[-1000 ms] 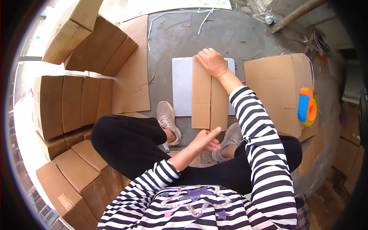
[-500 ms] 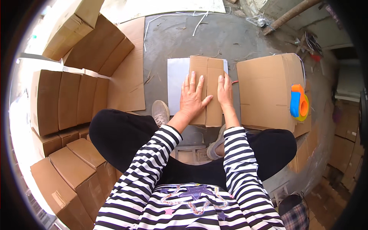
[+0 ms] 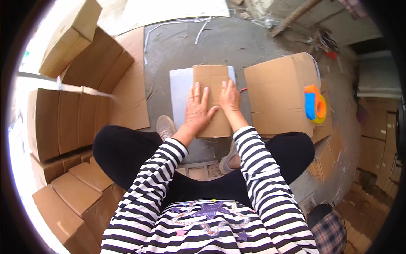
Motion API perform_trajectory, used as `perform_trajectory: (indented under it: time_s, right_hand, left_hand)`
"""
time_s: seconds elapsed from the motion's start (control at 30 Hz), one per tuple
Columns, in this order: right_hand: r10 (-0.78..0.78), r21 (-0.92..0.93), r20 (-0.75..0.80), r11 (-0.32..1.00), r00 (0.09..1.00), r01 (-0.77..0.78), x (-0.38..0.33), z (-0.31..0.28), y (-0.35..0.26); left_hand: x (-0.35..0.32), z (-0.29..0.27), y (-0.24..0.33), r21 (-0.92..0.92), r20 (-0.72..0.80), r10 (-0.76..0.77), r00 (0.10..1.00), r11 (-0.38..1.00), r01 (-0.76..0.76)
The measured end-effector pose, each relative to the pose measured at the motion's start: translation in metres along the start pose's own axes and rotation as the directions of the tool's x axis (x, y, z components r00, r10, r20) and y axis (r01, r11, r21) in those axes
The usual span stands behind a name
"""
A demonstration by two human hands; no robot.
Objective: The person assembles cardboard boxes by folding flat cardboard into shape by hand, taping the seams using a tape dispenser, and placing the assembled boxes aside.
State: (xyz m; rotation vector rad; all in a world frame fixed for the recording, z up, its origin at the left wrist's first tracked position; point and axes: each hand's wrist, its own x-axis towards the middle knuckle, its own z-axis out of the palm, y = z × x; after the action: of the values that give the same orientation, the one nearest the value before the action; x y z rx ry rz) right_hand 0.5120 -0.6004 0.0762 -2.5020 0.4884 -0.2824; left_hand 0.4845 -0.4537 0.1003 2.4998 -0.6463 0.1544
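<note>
A folded flat piece of brown cardboard (image 3: pixel 212 91) lies upright in front of me on a white sheet (image 3: pixel 181 94) on the floor. My left hand (image 3: pixel 198 111) rests flat on its left half with the fingers spread. Along its right edge, my right hand (image 3: pixel 230 98) presses down with fingers stretched out and close together. Neither hand grips anything. Right of the sheet is a stack of flat cardboard (image 3: pixel 270 93). An orange and blue tape dispenser (image 3: pixel 314 106) with a yellow roll sits on the stack's right side.
Closed cardboard boxes (image 3: pixel 69 120) stand in rows on my left, with more boxes (image 3: pixel 69 199) nearer. A flat cardboard sheet (image 3: pixel 131 97) lies beside them. White straps (image 3: pixel 203 31) trail over the far floor. A wooden pole (image 3: pixel 296 17) is at far right.
The whole view has shifted, so most things sit further left. My right hand has moved inward over the cardboard's right edge. The lengthwise seam seen on the cardboard earlier no longer shows plainly.
</note>
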Motion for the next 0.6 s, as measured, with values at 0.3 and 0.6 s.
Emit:
perform_trajectory:
  time_s: [0.3, 0.6]
  right_hand:
    - [0.072, -0.13, 0.307, 0.991, 0.949, -0.033, 0.071, -0.238, 0.016]
    - [0.293, -0.569, -0.082, 0.771, 0.953, -0.286, 0.062, -0.274, 0.242]
  left_hand:
    - [-0.009, -0.015, -0.011, 0.131, 0.029, -0.098, 0.995, 0.987, 0.093]
    - [-0.007, -0.012, -0.004, 0.094, 0.062, -0.108, 0.992, 0.99, 0.102]
